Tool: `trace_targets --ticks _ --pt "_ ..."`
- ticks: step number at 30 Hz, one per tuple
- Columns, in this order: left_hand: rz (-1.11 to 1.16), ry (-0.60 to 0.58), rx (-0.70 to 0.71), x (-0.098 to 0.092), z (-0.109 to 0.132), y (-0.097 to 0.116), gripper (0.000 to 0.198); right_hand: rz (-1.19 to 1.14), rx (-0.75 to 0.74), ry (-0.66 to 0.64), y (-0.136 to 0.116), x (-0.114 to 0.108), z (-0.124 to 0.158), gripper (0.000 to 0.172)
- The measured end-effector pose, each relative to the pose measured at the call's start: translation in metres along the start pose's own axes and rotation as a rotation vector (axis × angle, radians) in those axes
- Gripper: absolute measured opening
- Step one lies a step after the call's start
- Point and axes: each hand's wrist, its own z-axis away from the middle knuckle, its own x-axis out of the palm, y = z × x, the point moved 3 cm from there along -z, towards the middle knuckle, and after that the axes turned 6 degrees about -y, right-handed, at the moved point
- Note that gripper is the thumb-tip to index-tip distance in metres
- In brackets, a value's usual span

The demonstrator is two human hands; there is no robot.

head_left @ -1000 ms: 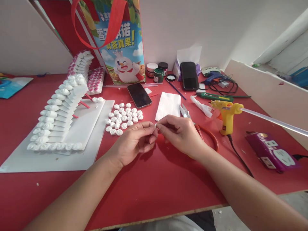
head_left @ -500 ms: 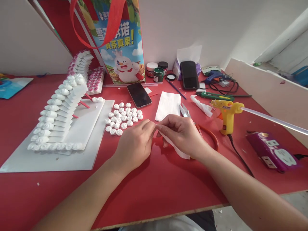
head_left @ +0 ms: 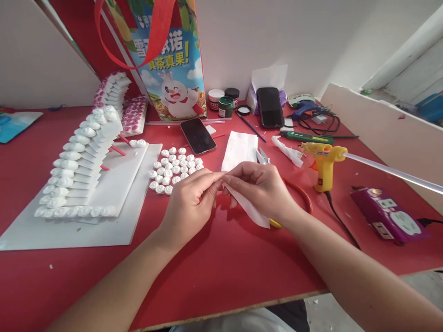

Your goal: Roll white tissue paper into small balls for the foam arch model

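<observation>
Both my hands meet above the middle of the red table, fingertips pinched together. My left hand (head_left: 194, 198) is closed on the end of a white tissue paper strip (head_left: 251, 208). My right hand (head_left: 261, 189) pinches the same end, and the strip's loose tail hangs below its palm. What the fingertips form at the pinch is mostly hidden. Left of my hands lie several small white paper rosettes (head_left: 176, 169). A stack of white tissue paper (head_left: 240, 150) lies just beyond, beside scissors (head_left: 263, 157) partly covered by my right hand.
A white foam board (head_left: 114, 230) at left carries a curved stepped structure (head_left: 86, 161) edged with rosettes. A yellow glue gun (head_left: 324, 166) and purple power strip (head_left: 387, 214) stand right. Behind are a phone (head_left: 198, 136), paint jars (head_left: 225, 107) and a printed bag (head_left: 173, 69).
My left fingers and thumb have shifted at the pinch, with the index finger now straighter. The whole view has moved slightly, so things appear a little further left.
</observation>
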Motion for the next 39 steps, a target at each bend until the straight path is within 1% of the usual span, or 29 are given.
trace_targets --ticks 2,4,7,9,12,16,18,23,27,29,31,33,35,37,39 --pt "-0.033 0.03 0.022 -0.001 0.0 0.001 0.021 -0.118 0.065 -0.028 0.0 -0.002 -0.002 0.023" --pt "-0.07 0.055 0.014 -0.002 0.0 0.002 0.019 -0.276 0.177 -0.09 0.002 -0.003 -0.004 0.028" --pt "-0.096 0.078 -0.006 -0.004 0.0 0.002 0.015 -0.509 0.321 -0.16 0.006 -0.004 -0.006 0.028" --pt "-0.099 0.074 -0.006 -0.004 0.0 0.001 0.015 -0.589 0.361 -0.174 0.007 -0.004 -0.007 0.023" --pt "-0.104 0.074 0.006 -0.003 0.0 -0.001 0.016 -0.647 0.39 -0.186 0.01 -0.004 -0.007 0.013" --pt "-0.095 0.062 0.001 -0.003 0.001 -0.001 0.016 -0.686 0.403 -0.202 0.012 -0.003 -0.007 0.009" --pt "-0.063 0.043 -0.051 -0.004 0.0 0.0 0.016 -0.679 0.395 -0.207 0.012 -0.003 -0.007 0.011" --pt "0.116 0.006 -0.247 -0.003 0.0 -0.002 0.017 -0.621 0.36 -0.17 0.01 -0.003 -0.007 0.013" --pt "0.182 -0.006 -0.31 -0.001 0.001 -0.003 0.019 -0.533 0.322 -0.114 0.01 -0.002 -0.008 0.019" --pt "0.173 -0.009 -0.306 0.0 0.001 -0.002 0.02 -0.482 0.269 -0.078 0.01 0.0 -0.008 0.021" --pt "0.123 -0.006 -0.277 0.002 0.0 0.0 0.02 -0.383 0.19 -0.028 0.01 0.001 -0.008 0.02" --pt "0.04 0.009 -0.213 0.003 -0.001 0.001 0.021 -0.234 0.098 0.037 0.007 0.002 -0.006 0.017" --pt "-0.058 0.03 -0.125 0.004 -0.001 0.002 0.021 -0.105 0.035 0.079 0.004 0.002 -0.004 0.013" --pt "-0.152 0.047 -0.047 0.005 0.0 0.002 0.022 -0.048 0.017 0.09 0.002 0.003 -0.003 0.011" --pt "-0.224 0.057 -0.003 0.005 0.001 0.001 0.022 -0.03 0.022 0.087 0.002 0.003 -0.001 0.011"
